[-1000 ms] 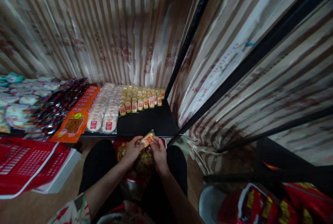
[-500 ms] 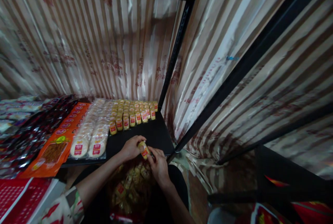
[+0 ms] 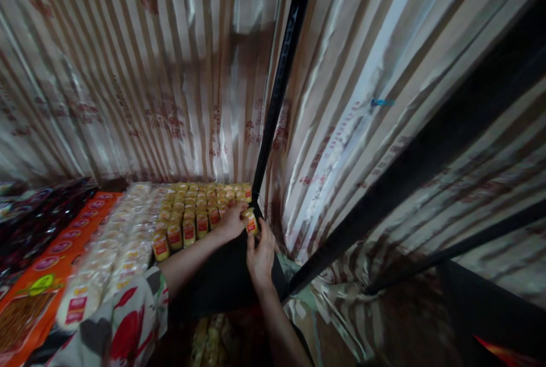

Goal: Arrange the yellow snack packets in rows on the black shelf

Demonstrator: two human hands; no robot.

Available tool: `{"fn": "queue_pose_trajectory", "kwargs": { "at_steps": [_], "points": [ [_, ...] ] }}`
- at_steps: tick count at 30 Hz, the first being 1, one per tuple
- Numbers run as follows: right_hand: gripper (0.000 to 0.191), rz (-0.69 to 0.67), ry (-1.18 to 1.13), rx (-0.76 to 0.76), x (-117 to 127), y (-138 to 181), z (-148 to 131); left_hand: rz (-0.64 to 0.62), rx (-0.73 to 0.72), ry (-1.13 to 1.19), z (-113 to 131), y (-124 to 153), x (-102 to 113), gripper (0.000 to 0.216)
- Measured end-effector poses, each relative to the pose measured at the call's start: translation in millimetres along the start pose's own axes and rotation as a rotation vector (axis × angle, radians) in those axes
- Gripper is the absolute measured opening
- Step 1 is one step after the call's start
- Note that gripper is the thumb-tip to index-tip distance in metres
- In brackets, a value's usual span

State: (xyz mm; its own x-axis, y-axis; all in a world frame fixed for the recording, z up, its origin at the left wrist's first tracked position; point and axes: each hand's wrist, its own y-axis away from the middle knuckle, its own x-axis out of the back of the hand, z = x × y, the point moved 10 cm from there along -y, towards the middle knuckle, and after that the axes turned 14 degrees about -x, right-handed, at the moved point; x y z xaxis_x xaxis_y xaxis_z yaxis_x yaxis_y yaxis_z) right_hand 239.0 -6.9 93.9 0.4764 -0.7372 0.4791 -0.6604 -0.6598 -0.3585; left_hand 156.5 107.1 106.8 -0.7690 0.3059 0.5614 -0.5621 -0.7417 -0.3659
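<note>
Both my hands reach onto a black shelf [image 3: 222, 281]. My left hand [image 3: 232, 222] and my right hand [image 3: 259, 253] together pinch a small yellow snack packet with a red label [image 3: 251, 223], upright at the right end of the front row of several like packets [image 3: 194, 213]. The held packet stands next to the black shelf post [image 3: 275, 97]. My left sleeve is floral [image 3: 123, 321].
Left of the yellow packets lie rows of round white snack packs [image 3: 115, 247], then orange packs [image 3: 42, 276] and dark packs [image 3: 25, 225]. Striped shiny curtain hangs behind and to the right. A bag of more yellow packets [image 3: 211, 341] sits below the shelf edge.
Both hands moved forward from my lap over the shelf, carrying the packet to the right end of the yellow rows. The camera leaned in and tilted up.
</note>
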Motion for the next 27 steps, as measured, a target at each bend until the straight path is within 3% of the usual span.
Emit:
{"fn": "queue_pose_trajectory", "kwargs": {
  "at_steps": [6, 11, 20, 27],
  "points": [
    [0.046, 0.011, 0.001, 0.064, -26, -29, 4, 0.030, -0.056, -0.126, -2, -60, 2, 0.028],
    [0.050, -0.021, -0.014, 0.059, -43, -51, 13, -0.032, -0.069, -0.226, -1, -89, -4, 0.028],
    [0.054, -0.095, -0.030, 0.000, -83, -70, 45, -0.107, -0.064, -0.383, -31, -105, -20, 0.032],
    [0.059, -0.142, -0.005, 0.040, -101, -71, 54, -0.152, -0.132, -0.452, -25, -106, -29, 0.029]
  ]
}}
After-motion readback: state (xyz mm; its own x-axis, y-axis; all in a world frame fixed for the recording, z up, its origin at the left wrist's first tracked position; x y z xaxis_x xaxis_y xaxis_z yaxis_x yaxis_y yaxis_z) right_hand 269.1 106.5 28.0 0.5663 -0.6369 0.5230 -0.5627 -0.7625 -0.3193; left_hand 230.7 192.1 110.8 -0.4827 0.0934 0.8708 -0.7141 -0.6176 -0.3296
